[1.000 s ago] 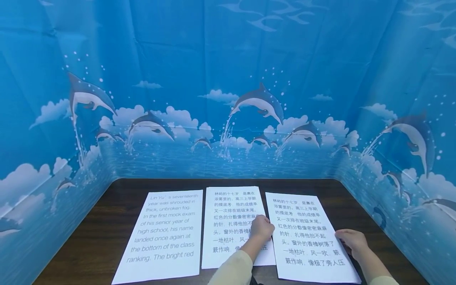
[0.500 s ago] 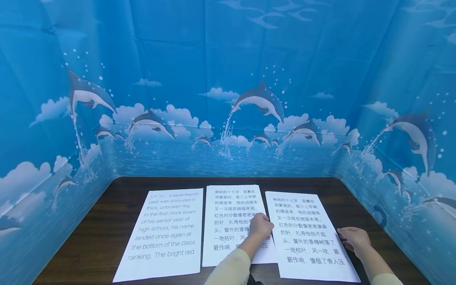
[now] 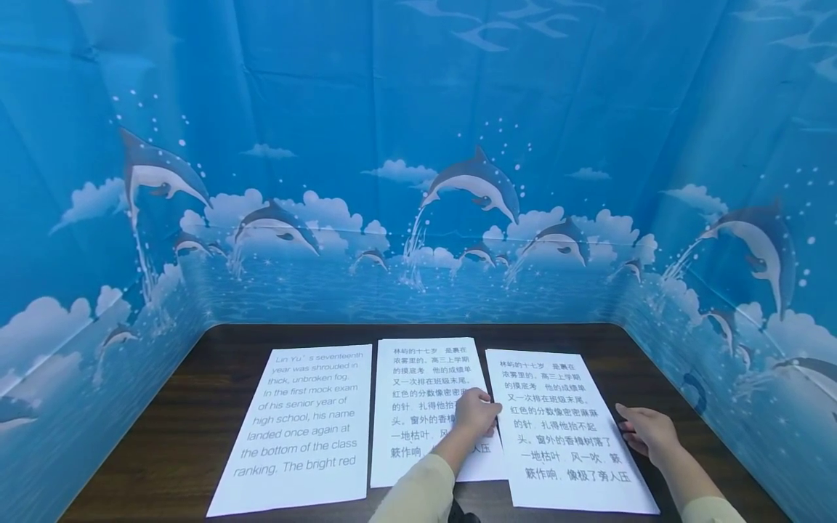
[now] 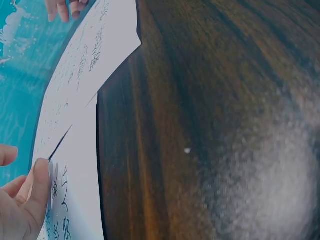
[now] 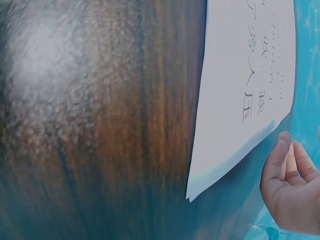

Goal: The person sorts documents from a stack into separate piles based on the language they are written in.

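Note:
Three white printed paper piles or sheets lie side by side on the table. My left hand (image 3: 477,414) is over the lower right of the middle Chinese-text paper (image 3: 421,421), beside the left edge of the right Chinese-text paper (image 3: 556,436). In the left wrist view, its thumb (image 4: 41,175) is at the border between these papers, with a finger spread apart from it. Just off the right paper's right edge is my right hand (image 3: 647,432), its fingers loosely bent and holding nothing. The right wrist view shows a gap between this hand and the paper.
At the left lies a paper with large English text (image 3: 301,436). The dark wood-grain table (image 3: 157,428) is enclosed at the back and sides by a blue dolphin-printed curtain (image 3: 327,145). A small dark object (image 3: 461,514) shows at the bottom edge.
My right hand has drawn slightly away from the right paper's edge. The left hand's fingers have loosened a little. The papers keep their places.

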`<state>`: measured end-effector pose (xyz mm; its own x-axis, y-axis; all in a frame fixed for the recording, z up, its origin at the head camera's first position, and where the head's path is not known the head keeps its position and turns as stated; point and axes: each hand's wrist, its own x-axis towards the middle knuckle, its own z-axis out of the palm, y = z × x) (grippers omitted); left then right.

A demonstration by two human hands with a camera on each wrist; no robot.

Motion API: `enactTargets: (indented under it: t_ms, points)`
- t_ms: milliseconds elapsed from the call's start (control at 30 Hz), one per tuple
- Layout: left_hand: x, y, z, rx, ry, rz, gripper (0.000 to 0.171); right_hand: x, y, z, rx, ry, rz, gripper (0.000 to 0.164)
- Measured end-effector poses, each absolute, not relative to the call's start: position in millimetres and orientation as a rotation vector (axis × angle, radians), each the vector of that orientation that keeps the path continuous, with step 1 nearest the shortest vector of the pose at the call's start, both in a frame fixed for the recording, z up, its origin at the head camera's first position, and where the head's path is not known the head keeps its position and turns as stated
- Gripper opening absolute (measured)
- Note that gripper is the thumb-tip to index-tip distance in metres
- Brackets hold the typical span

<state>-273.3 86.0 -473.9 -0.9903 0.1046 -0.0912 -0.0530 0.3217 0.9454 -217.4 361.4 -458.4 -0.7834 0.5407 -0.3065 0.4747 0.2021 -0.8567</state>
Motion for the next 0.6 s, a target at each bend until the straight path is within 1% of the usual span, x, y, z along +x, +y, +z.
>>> enactTargets:
  t_ms: [167, 233, 600]
  points:
    - [-276.8, 83.8, -474.3, 0.063, 2.419, 1.783, 0.026, -221.0, 361.0, -461.6, -1.031, -2.384, 1.657, 0.059]
    - [-277.2, 82.5, -474.1, 0.061, 2.425, 1.780, 0.028, -220.9, 360.7, -462.2, -0.999, -2.401, 1.671, 0.062]
    - [-283.0, 72.7, -471.9, -0.062, 2.426, 1.787, 0.029, -220.3, 348.7, -454.3, -0.915, -2.439, 1.697, 0.062]
